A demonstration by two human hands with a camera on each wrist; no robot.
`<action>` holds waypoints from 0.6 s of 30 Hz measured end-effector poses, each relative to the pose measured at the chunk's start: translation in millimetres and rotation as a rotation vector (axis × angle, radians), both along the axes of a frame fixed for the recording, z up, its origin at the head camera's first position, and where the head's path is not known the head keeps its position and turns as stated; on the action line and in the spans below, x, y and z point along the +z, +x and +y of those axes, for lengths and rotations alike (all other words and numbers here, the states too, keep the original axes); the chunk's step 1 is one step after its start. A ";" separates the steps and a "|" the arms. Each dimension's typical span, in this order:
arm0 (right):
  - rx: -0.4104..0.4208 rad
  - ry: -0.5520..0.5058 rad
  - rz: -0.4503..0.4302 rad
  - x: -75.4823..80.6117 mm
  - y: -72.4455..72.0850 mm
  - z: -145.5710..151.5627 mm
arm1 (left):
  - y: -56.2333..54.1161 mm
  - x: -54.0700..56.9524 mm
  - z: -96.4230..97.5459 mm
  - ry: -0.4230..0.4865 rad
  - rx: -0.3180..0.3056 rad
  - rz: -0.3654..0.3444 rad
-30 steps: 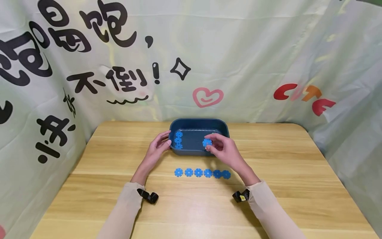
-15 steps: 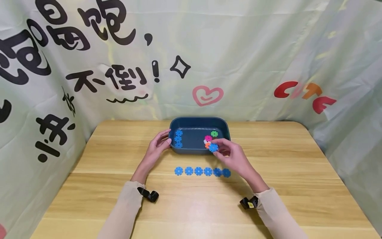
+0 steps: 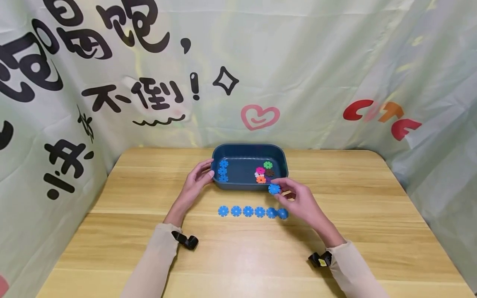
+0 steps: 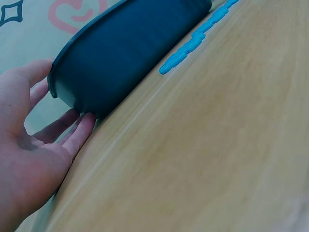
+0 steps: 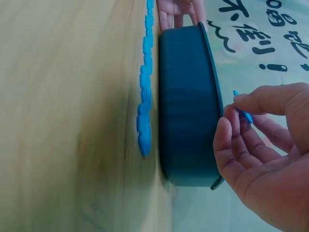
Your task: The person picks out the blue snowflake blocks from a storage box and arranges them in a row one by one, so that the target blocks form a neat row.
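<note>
My left hand (image 3: pixel 196 176) rests at the left end of a dark blue box (image 3: pixel 246 187), its fingers fairly straight against the end wall and rim, as the left wrist view shows. Between thumb and index finger, my right hand (image 3: pixel 298 198) pinches a blue snowflake disc (image 3: pixel 274 189) at the box's front right corner. The right wrist view shows this disc edge-on, above the rim. Inside the box, several blue discs (image 3: pixel 223 170) line the left end. A mixed group lies at the right, including a green disc (image 3: pixel 268 165), a pink disc (image 3: pixel 260 170) and an orange disc (image 3: pixel 261 180).
A row of several blue discs (image 3: pixel 247 211) lies on the wooden table (image 3: pixel 238 256) in front of the box, the two rightmost overlapping. Behind the table hangs a printed cloth (image 3: pixel 305 82). Each sleeve cuff has a small black camera (image 3: pixel 186 241) at it.
My right hand has drawn back toward me and to the right, bringing the pinched blue disc from over the box to its front right corner. The left hand has stayed on the box.
</note>
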State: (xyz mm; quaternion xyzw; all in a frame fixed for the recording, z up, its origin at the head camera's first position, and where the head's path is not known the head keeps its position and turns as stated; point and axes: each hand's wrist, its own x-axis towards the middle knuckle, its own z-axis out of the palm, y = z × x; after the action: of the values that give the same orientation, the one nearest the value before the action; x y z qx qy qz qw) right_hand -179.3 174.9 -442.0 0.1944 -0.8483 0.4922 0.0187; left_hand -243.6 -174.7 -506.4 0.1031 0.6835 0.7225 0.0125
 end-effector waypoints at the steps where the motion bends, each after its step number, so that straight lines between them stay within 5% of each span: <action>1: -0.001 -0.002 -0.004 -0.2 0.4 0.8 | -0.1 -0.4 -0.2 -0.001 0.002 0.004; 18: 0.017 0.026 -0.038 -12.2 9.1 16.1 | 1.3 -0.5 -1.1 -0.004 0.000 0.031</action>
State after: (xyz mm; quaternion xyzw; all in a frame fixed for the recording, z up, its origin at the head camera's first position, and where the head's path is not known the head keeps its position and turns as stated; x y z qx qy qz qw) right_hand -170.3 191.0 -454.2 0.1924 -0.8531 0.4850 -0.0040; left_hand -242.3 -175.8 -506.9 0.1143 0.6849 0.7196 0.0019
